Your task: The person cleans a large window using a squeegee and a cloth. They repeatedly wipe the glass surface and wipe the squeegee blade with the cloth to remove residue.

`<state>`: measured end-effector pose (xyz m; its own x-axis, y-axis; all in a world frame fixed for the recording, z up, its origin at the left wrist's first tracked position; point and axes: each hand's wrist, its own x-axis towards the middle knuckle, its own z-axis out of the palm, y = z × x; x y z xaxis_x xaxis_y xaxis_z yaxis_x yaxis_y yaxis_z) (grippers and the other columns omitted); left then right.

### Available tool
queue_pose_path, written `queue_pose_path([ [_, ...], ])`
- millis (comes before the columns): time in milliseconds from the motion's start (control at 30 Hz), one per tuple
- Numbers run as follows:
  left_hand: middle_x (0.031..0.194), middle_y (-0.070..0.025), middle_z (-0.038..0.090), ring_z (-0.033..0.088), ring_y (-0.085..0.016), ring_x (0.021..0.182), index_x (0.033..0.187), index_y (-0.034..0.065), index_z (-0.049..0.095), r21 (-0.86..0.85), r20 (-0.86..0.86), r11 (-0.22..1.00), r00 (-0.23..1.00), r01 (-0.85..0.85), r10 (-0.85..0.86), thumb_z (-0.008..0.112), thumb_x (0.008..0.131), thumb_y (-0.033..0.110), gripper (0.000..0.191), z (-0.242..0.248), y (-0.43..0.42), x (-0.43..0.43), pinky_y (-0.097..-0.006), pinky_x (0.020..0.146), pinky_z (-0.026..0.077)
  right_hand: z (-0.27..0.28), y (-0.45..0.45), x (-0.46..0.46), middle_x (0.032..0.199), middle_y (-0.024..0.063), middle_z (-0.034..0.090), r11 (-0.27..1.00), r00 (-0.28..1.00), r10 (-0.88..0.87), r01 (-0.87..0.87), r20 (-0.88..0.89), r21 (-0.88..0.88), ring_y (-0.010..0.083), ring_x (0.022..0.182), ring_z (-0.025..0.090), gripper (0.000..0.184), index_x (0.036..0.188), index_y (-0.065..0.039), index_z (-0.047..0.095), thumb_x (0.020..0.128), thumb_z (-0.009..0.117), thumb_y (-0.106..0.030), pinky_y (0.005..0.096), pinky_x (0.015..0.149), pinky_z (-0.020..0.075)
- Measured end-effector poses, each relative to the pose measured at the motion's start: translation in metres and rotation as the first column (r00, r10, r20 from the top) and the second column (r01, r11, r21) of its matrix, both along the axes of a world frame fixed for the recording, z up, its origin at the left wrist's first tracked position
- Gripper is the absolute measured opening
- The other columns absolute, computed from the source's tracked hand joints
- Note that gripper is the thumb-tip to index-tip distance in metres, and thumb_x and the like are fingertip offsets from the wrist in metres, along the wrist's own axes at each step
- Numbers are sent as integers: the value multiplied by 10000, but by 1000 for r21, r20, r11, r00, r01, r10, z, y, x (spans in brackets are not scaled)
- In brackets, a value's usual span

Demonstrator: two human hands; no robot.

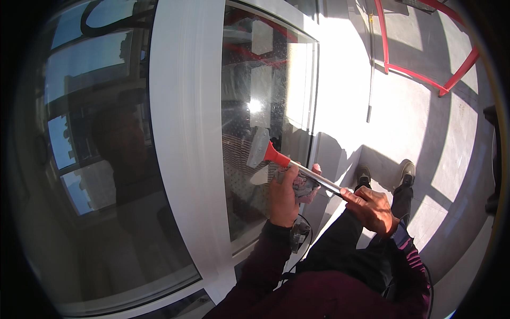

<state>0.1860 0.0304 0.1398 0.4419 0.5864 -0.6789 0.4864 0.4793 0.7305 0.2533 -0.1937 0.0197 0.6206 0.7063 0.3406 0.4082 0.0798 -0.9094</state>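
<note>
My right hand (370, 209) grips the metal handle (318, 178) of a long-handled scraper, whose red head (277, 154) carries a wide, pale, soiled blade (259, 147). In my left hand (285, 197) is a dirty pinkish-grey cloth (306, 187), bunched below the scraper's neck. The thumb of that hand lies close to the handle; whether it touches the metal is unclear. Behind the blade is a window pane (239, 79) with specks and a bright sun glare; I cannot tell if the blade touches the glass.
A broad white window frame (183, 119) parts this pane from a large dark, reflecting pane (135, 247) at left. Red metal bars (416, 76) stand on the grey floor at upper right. A thin pole (371, 71) lies near the wall. My shoes (407, 171) are on the floor below.
</note>
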Motion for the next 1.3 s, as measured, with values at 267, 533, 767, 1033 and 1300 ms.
queue_pose_path([
  [267, 905, -84, 704, 749, -200, 784, 1135, 43, 619, 92, 139, 996, 990, 19, -32, 639, 1030, 300, 279, 2, -2, -9, -297, 652, 614, -1, -3, -16, 764, 52, 589, 1000, 1000, 5, -5, -20, -27, 215, 637, 603, 659, 1487, -125, 639, 861, 820, -29, 353, 549, 524],
  [533, 935, -80, 699, 760, -199, 815, 1073, 34, 640, 201, 109, 978, 991, 50, -73, 640, 1028, 337, 307, 7, 6, -6, -337, 669, 647, 8, 3, -16, 819, 86, 618, 998, 979, -10, -1, -203, -56, 238, 671, 635, 632, 1514, -176, 631, 913, 812, -92, 365, 579, 536],
  [767, 925, -78, 702, 744, -182, 767, 1159, 65, 606, -43, -58, 999, 998, -8, 6, 564, 1062, 329, 285, 1, -2, -46, -320, 571, 595, 41, -27, -47, 911, 118, 699, 997, 979, -20, 5, -205, -72, 278, 761, 698, 516, 1391, -91, 684, 891, 794, -29, 367, 651, 578],
  [1033, 876, -62, 665, 728, -182, 741, 1092, 58, 611, -116, 96, 993, 995, 22, -11, 655, 1042, 329, 279, -3, -1, -73, -287, 482, 513, 105, -41, -95, 880, 103, 636, 922, 987, -158, 154, 18, -355, 268, 795, 639, 590, 1415, -158, 689, 863, 775, 34, 376, 636, 548],
  [1300, 818, -20, 599, 733, -189, 761, 1090, 62, 620, -163, 105, 984, 993, 72, -55, 678, 1029, 366, 315, 11, 12, -92, -298, 521, 528, 121, -47, -106, 1158, 173, 721, 971, 865, 100, -192, -492, -140, 291, 1005, 719, 559, 1497, 34, 557, 962, 711, -12, 376, 816, 602],
])
